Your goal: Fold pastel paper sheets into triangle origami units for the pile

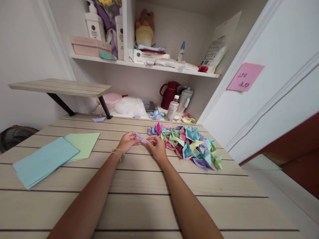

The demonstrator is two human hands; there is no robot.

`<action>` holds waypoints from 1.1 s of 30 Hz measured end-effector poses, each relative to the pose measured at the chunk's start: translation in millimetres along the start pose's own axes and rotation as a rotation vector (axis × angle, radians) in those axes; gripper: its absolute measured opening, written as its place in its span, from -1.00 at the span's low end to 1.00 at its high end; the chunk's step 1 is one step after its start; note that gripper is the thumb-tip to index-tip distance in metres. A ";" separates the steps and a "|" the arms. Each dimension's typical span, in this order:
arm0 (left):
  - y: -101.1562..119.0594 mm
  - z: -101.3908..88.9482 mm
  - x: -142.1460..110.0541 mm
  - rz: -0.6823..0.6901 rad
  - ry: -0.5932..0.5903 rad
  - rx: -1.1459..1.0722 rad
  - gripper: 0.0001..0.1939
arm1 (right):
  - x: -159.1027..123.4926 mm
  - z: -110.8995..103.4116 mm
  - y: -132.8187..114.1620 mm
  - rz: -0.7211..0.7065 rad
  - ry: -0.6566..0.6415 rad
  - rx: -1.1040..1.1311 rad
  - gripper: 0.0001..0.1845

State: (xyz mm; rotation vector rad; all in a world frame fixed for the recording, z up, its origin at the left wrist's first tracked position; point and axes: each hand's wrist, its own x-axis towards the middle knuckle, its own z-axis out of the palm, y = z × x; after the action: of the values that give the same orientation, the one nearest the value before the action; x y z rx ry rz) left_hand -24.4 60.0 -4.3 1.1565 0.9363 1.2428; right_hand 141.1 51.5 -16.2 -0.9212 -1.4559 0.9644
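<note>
A small folded piece of purple paper (142, 138) is held between both hands, a little above the wooden table (139, 186). My left hand (128, 142) pinches its left end, and bracelets circle that wrist. At the right end, the fingers of my right hand (157, 146) are closed on the same paper. Just right of my hands lies a heap of folded paper boats (185, 141) in blue, green, pink, yellow and purple. Flat sheets of blue paper (47, 161) and green paper (84, 143) overlap on the left side of the table.
A small raised shelf (62, 87) on black legs stands at the back left. Along the back are a plastic bottle (172, 109), a red jug (170, 94), a light tumbler (184, 99) and a white plastic bag (131, 106). A pink note (246, 77) sticks to the right panel.
</note>
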 end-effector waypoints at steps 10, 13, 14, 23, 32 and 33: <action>-2.8 -5.8 5.4 -0.009 0.128 -0.136 -0.65 | 1.3 -1.6 4.0 -0.146 0.098 -0.171 -0.79; -3.8 -4.6 5.7 -0.017 0.149 -0.135 -0.65 | 0.7 -3.8 2.2 -0.230 0.117 -0.267 -0.84; -4.1 -4.1 5.6 -0.023 0.142 -0.131 -0.64 | 0.5 -4.2 1.2 -0.249 0.114 -0.281 -0.85; -0.1 -3.2 2.8 -0.019 0.097 -0.081 -0.61 | -1.2 -5.5 -5.5 -0.243 0.257 -0.304 -0.80; -3.3 -4.2 3.7 -0.025 0.077 -0.010 -0.65 | 2.2 -18.5 -1.7 -0.149 0.776 -0.476 -0.68; -3.7 -4.3 4.0 -0.028 0.078 -0.006 -0.65 | 2.7 -18.6 -0.9 -0.147 0.766 -0.489 -0.66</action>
State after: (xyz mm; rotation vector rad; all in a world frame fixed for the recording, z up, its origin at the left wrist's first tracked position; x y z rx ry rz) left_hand -27.3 64.6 -8.5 1.0930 1.0024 1.2754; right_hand 159.4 55.1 -13.3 -1.3262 -1.0673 0.0837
